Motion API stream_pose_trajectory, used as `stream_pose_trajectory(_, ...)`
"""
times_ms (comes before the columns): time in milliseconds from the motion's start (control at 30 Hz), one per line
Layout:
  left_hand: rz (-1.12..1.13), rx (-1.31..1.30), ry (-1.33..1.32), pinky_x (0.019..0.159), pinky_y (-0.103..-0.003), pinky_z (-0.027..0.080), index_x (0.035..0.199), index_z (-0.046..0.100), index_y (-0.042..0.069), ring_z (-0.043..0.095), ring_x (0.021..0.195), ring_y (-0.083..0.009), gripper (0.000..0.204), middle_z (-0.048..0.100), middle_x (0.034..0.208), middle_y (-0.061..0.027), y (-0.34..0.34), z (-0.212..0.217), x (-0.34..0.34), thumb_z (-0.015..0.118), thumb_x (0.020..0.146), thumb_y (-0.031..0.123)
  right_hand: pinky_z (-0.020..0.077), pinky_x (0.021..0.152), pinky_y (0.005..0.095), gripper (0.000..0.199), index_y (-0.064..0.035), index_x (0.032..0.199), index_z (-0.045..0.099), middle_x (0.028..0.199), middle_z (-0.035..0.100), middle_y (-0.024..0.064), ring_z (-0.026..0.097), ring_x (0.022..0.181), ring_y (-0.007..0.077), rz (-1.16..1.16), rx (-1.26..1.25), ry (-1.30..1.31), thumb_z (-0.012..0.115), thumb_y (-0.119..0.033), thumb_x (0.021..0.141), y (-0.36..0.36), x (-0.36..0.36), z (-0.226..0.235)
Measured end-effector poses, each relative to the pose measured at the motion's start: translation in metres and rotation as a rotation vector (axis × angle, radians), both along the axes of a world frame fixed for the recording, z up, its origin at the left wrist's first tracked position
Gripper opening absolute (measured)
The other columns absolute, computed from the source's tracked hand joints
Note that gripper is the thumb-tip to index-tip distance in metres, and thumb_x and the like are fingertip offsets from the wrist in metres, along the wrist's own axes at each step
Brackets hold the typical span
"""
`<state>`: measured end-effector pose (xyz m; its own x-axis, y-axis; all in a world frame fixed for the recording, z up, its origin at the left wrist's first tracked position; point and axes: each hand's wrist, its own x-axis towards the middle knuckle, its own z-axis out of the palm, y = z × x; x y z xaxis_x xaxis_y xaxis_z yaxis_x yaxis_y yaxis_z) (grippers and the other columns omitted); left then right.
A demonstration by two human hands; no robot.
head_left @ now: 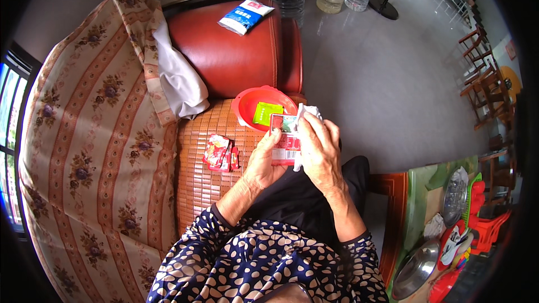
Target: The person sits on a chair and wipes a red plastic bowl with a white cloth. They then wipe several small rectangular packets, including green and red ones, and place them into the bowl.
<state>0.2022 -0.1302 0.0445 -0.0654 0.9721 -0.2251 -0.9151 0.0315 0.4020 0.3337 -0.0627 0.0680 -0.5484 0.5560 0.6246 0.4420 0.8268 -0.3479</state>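
My left hand (263, 160) and right hand (319, 148) both grip a red packet (284, 145) with white tissue (307, 112), just above the red bowl (247, 104); if my fingers slip, I reckon it drops beside the bowl onto the woven seat (196, 185)

The lower part of the red packet (285, 145) is covered by the left hand (259, 167) and the right hand (320, 148). A white tissue (307, 113) is mostly hidden behind the right fingers (314, 129). The bowl (247, 104) rim is partly blocked by the packet. The table (418, 202) at lower right is cut off by the dark rim, its items too distorted to be made out.
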Motion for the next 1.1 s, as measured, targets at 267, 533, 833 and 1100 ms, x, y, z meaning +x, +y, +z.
stream_pose_trajectory(267,-0.029,0.002,-0.051,0.103,-0.044,0.043,0.132,0.048,0.011,0.055,0.117,-0.0231,0.044,0.058,0.125,-0.0074,-0.003,-0.011,0.003,0.059,0.094,0.031,0.0483,0.090,0.0406,0.043,0.0037,0.121,0.056,0.123,0.055,0.0160,0.052,0.106,0.0341,-0.047,-0.068,-0.157,0.061,-0.005,0.079,-0.033,0.012,-0.009)
stream_pose_trajectory(533,-0.048,0.005,-0.071,0.100,-0.044,0.046,0.131,0.048,0.009,0.059,0.113,-0.0263,0.042,0.060,0.122,-0.0116,-0.003,-0.022,0.004,0.056,0.096,0.030,0.0477,0.089,0.0381,0.038,0.0024,0.115,0.060,0.115,0.059,0.0148,0.054,0.103,0.0314,0.079,-0.144,-0.180,0.062,-0.003,0.077,-0.049,0.018,-0.005)
stream_pose_trajectory(833,-0.095,0.001,-0.163,0.106,-0.044,0.040,0.136,0.045,0.009,0.054,0.121,-0.0254,0.049,0.056,0.132,-0.0119,0.000,-0.013,0.002,0.046,0.099,0.042,0.0459,0.092,0.0420,0.040,0.0008,0.115,0.059,0.121,0.057,0.0167,0.053,0.109,0.0349,0.018,-0.218,0.152,0.063,0.000,0.076,-0.015,0.012,0.026)
stream_pose_trajectory(1100,0.019,-0.037,-0.090,0.111,-0.045,0.033,0.140,0.043,0.011,0.046,0.130,-0.0258,0.064,0.048,0.141,-0.0099,0.000,0.005,0.004,0.038,0.097,0.057,0.0343,0.106,0.0462,0.054,0.0008,0.135,0.045,0.140,0.043,0.0179,0.038,0.131,0.0383,0.045,-0.145,-0.130,0.057,-0.003,0.082,-0.023,-0.025,-0.006)
